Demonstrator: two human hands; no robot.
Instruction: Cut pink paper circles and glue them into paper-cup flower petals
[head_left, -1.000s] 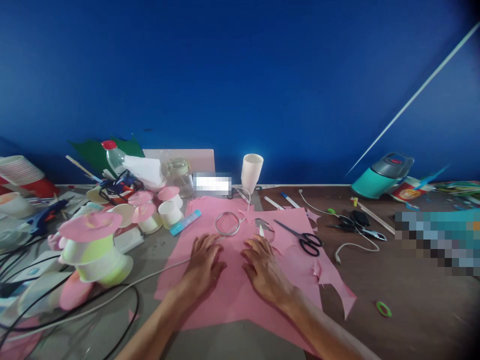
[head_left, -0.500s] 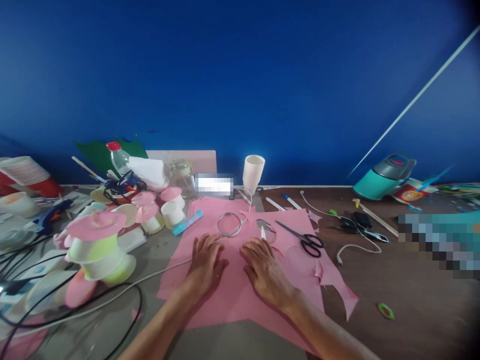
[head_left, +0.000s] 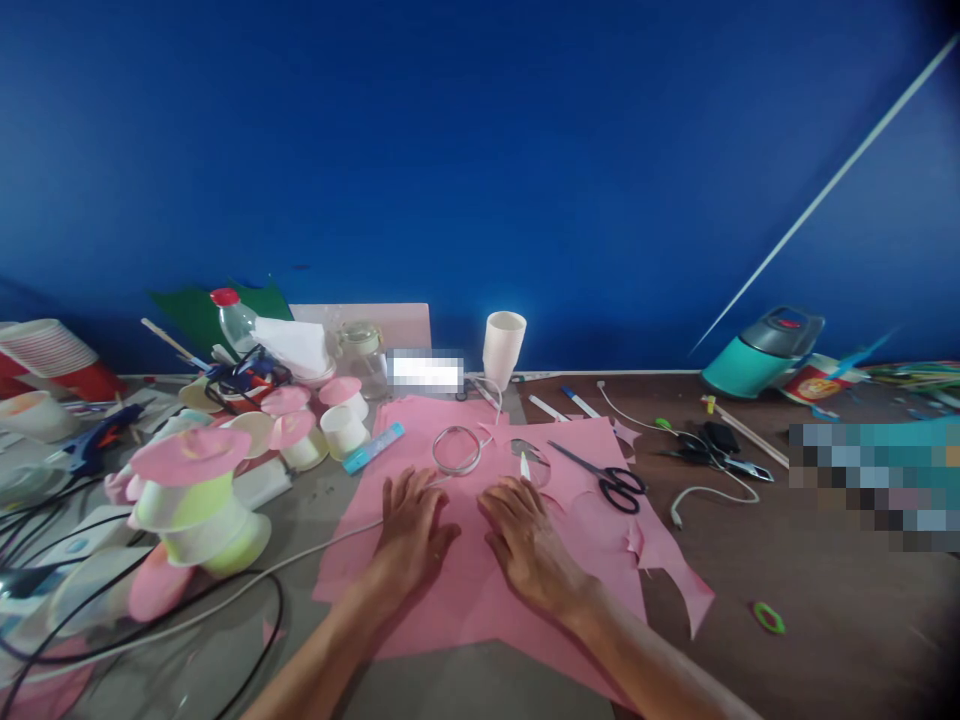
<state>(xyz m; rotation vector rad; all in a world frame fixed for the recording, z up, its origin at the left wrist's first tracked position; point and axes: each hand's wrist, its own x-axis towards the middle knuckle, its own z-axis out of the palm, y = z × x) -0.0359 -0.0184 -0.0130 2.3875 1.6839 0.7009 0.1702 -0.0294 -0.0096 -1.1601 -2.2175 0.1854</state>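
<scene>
My left hand [head_left: 411,525] lies palm down on pink paper [head_left: 465,600], fingers extended and thumb out to the side. Opposite it, my right hand [head_left: 529,535] also rests flat on the paper, and neither hand holds anything. Just beyond my right fingertips is a white pointed tip [head_left: 524,466], perhaps of a pen; the rest of it is hidden. A metal ring [head_left: 456,450] sits on the paper between and ahead of the hands. Black-handled scissors [head_left: 622,491] lie on the paper to the right. A light blue box [head_left: 373,448] touches the paper's far left.
Cups topped with pink paper [head_left: 191,500] crowd the left side, among black cables [head_left: 279,620]. A white cup [head_left: 503,348] and a glass jar [head_left: 362,355] stand near the blue wall. At right are a teal flask [head_left: 757,355], a white cable [head_left: 720,490] and a green ring [head_left: 769,617].
The whole view has shifted very slightly. Both hands stay flat on the pink paper, in nearly the same place.
</scene>
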